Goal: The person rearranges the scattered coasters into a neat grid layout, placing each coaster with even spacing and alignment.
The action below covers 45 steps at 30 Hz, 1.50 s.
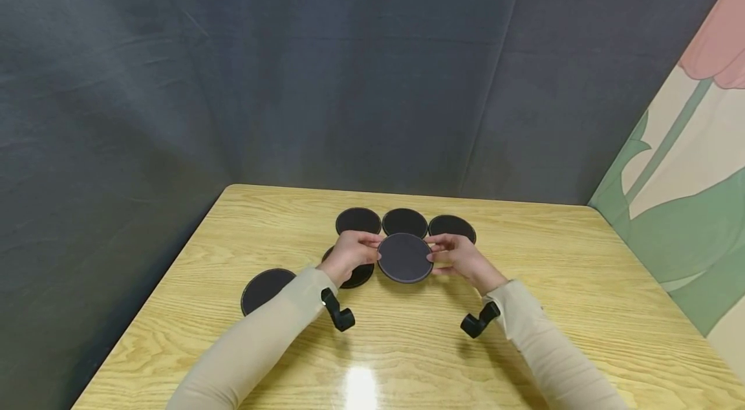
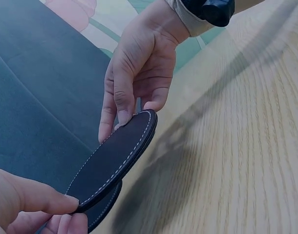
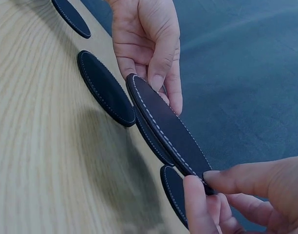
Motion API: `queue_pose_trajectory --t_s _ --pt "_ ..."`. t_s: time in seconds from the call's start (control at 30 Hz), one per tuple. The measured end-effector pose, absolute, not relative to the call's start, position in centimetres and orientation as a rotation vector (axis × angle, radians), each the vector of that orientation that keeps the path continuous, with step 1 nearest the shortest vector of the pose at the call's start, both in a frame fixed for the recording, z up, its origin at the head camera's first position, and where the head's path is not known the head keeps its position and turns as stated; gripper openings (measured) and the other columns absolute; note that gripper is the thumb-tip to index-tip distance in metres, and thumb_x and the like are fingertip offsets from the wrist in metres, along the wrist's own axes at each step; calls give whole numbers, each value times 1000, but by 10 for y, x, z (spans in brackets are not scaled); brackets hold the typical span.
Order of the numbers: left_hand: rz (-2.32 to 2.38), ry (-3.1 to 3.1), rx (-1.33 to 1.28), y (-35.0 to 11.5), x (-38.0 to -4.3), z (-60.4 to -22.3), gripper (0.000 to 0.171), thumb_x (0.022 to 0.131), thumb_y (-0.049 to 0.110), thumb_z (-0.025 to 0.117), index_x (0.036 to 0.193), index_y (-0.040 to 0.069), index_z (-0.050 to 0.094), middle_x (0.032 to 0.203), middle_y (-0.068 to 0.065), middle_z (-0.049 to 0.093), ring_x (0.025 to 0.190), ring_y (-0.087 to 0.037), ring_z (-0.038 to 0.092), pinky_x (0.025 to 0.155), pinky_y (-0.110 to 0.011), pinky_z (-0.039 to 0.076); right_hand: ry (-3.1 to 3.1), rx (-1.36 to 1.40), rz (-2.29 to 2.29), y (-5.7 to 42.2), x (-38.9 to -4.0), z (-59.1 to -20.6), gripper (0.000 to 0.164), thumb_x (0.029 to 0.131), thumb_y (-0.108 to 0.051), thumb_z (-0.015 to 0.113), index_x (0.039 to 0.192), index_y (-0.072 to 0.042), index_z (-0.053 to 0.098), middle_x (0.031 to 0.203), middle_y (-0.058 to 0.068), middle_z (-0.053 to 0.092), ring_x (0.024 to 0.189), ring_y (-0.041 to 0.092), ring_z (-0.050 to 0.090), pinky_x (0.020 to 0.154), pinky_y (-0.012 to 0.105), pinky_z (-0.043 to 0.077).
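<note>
A round dark coaster with pale stitching round its edge is held up over the table between both hands. My left hand pinches its left edge, thumb on top and fingers beneath. On the opposite edge my right hand pinches it the same way. In the right wrist view the held coaster tilts, and its shadow falls on the wood. Under my left hand lies another coaster, partly covered by that hand.
Three matching coasters form a row behind the hands: left, middle and right. One more coaster lies by my left forearm. The wooden table ends at a dark curtain; a floral panel stands right.
</note>
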State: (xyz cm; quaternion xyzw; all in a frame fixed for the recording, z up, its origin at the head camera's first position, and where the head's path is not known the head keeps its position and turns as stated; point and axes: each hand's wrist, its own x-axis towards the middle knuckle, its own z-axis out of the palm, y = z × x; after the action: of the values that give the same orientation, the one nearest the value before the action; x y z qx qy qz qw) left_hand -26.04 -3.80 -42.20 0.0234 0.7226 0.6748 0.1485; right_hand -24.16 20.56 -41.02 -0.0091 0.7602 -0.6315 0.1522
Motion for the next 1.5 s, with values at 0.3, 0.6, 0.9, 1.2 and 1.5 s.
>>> queue_pose_trajectory --t_s 0.3,0.6,0.9,1.2,1.5 --pt "1888 2143 92 -36 -262 -430 36 81 -12 66 116 -5 67 110 -20 65 88 -19 65 77 -30 57 2191 17 -1791 206 -244 -416 48 89 8 61 134 12 46 94 5 51 70 7 60 67 27 59" --pt "1877 2154 109 -31 -266 -438 37 79 -15 63 115 -8 67 108 -23 66 87 -19 65 75 -30 57 2204 71 -1760 209 -249 -424 46 89 8 61 133 11 48 95 5 51 71 8 59 65 26 58" --pt "1842 2168 90 -28 -268 -440 39 78 -17 62 116 -8 66 109 -23 66 92 -23 66 75 -31 58 2194 92 -1749 210 -252 -426 45 89 7 61 133 10 50 94 4 50 71 8 60 63 24 58" --pt "1820 2197 84 -28 -269 -441 37 79 -17 64 115 -9 66 111 -23 65 100 -27 65 77 -32 58 2203 86 -1726 207 -254 -429 45 88 9 61 132 11 50 93 5 51 69 7 61 65 26 59" --pt "1807 2199 80 -27 -270 -443 37 79 -17 62 115 -10 65 113 -23 63 96 -25 66 76 -31 58 2201 122 -1720 205 -256 -432 45 88 11 60 132 11 50 90 3 50 71 7 62 64 27 59"
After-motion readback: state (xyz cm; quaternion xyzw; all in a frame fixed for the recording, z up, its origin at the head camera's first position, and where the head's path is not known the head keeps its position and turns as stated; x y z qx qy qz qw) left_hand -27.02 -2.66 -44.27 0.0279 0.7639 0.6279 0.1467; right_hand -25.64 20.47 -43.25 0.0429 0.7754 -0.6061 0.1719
